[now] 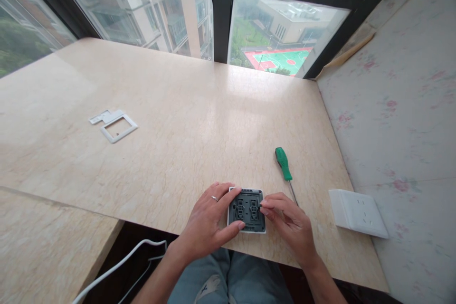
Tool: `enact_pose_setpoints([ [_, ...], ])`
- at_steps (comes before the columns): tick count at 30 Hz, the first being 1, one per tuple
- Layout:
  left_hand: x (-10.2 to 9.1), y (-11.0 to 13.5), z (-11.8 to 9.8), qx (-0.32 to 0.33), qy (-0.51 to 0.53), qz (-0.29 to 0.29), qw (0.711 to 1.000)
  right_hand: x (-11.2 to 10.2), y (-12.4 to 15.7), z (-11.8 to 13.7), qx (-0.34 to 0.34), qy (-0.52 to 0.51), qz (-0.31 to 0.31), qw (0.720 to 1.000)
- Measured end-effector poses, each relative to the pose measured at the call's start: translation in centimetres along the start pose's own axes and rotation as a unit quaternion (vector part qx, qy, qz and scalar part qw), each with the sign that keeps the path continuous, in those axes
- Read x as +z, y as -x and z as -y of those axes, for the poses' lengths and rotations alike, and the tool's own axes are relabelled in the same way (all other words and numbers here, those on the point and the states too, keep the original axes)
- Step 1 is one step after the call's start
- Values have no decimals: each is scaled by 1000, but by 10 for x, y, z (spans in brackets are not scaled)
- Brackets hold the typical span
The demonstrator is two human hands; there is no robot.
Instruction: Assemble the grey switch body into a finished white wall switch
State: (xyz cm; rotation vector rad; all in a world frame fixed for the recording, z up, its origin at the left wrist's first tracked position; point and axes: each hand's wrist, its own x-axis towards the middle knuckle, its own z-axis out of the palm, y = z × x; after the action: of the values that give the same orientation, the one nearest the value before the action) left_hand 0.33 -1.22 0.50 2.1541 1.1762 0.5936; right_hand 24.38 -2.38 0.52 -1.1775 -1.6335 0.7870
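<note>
A square switch module (247, 210) with a grey inner face and white rim lies near the front edge of the marble table (185, 118). My left hand (208, 221), a ring on one finger, grips its left side between thumb and fingers. My right hand (290, 223) has its fingertips pinched together against the module's right side. A green-handled screwdriver (285, 167) lies just behind my right hand.
A white frame with a small white plate (114, 125) lies at the far left of the table. A white wall socket (357, 213) sits on the wall at the right. A white cable (117, 266) hangs below the table edge. Windows run along the back.
</note>
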Motion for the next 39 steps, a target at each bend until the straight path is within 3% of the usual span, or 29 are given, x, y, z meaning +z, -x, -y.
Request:
enact_pose_setpoints([
  [5,1,0,1,1,-5,-3,1000,1,2,-1,-1,2,-4,1000],
  [20,2,0,0,1,-1,-9,1000,-4,-2,6,-100,66,37,992],
  [39,0,-2,-2,-10,7,-2,1000,-11,-6,16,-117,143,62,981],
])
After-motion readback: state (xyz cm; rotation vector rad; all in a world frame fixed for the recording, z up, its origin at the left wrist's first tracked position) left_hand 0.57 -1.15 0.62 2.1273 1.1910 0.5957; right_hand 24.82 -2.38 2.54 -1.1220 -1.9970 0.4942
